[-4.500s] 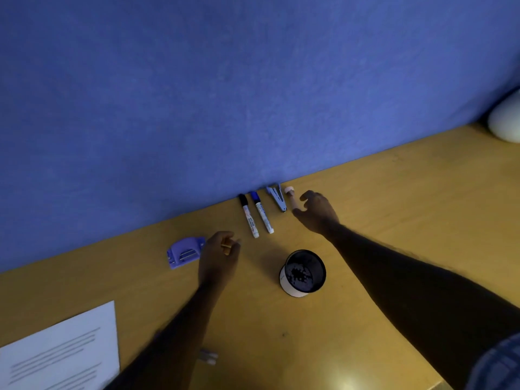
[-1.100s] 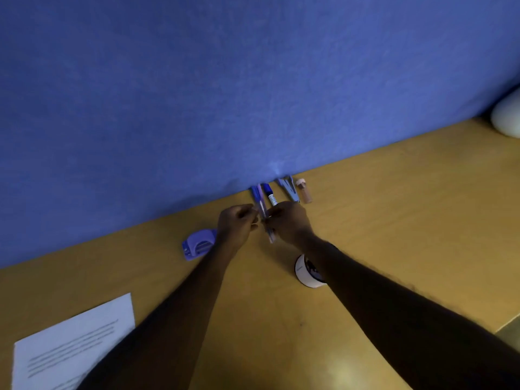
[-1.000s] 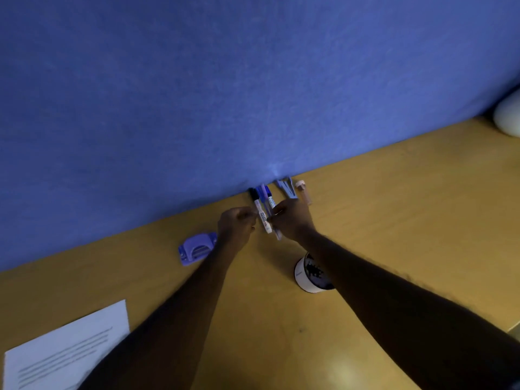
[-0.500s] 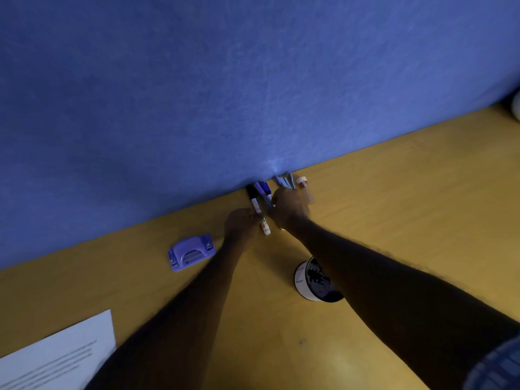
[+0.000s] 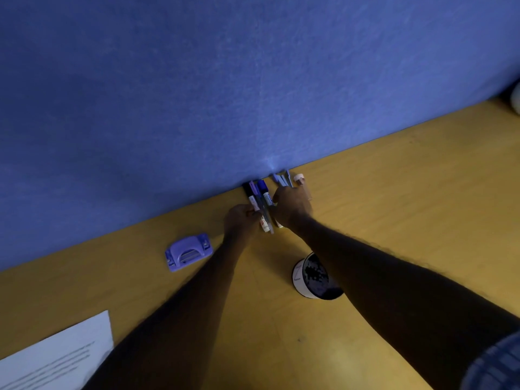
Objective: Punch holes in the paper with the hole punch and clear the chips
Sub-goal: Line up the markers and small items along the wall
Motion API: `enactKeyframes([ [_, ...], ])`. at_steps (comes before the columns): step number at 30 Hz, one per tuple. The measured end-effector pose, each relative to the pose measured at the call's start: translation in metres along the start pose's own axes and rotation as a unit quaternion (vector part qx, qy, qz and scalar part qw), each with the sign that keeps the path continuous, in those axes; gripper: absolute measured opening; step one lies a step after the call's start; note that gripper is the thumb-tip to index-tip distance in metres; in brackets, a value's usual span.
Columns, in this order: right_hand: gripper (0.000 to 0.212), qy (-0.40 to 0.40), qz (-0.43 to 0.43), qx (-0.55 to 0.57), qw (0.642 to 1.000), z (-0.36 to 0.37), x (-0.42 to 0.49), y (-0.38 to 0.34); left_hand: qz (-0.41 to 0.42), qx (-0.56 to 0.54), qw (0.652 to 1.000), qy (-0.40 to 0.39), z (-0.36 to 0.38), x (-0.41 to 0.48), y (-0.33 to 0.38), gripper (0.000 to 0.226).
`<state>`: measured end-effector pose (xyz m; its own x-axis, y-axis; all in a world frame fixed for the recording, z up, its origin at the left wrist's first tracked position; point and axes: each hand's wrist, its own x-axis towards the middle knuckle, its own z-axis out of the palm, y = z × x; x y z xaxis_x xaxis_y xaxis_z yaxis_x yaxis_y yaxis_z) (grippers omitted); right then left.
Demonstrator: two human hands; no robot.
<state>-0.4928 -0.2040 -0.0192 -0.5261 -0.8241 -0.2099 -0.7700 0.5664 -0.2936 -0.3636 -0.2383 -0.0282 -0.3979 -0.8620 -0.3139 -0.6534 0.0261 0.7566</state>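
— While the left hand (image 5: 242, 220) and right hand (image 5: 292, 205) crowd the markers (image 5: 260, 204) at the partition (image 5: 197, 94), we see the hole punch (image 5: 189, 252) untouched on the desk (image 5: 394, 220), just left of them.
— We judge it rigid, fairly heavy: grasp its body from above. The paper (image 5: 56, 358), limp, is cropped lower left.
— Fingers (image 5: 249, 213)?
— Curled on the markers, seemingly; the right hand hides its fingertips.

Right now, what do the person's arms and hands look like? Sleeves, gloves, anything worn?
The left hand and right hand are bare: no gloves, and no ring or watch that the dim light shows. The left forearm and right forearm are bare too. The only clothing in view is a sleeve edge on the right arm, bottom right corner, blue with darker stripes.
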Motion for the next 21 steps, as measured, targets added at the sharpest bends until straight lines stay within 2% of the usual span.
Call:
enactKeyframes([
  [11, 0.016, -0.006, -0.001, 0.008, 1.000, -0.008, -0.014, 0.010, -0.003, -0.011, 1.000, 0.028, -0.008, -0.012, -0.002, 0.010],
  [15, 0.019, -0.015, -0.051, -0.028, 0.998, -0.020, -0.022, 0.008, 0.007, -0.014, 0.999, 0.043, -0.017, -0.020, -0.001, 0.029],
  [21, 0.029, -0.018, -0.115, -0.053, 0.992, -0.037, -0.047, -0.007, 0.094, 0.040, 0.995, 0.020, -0.042, -0.044, -0.007, 0.038],
])
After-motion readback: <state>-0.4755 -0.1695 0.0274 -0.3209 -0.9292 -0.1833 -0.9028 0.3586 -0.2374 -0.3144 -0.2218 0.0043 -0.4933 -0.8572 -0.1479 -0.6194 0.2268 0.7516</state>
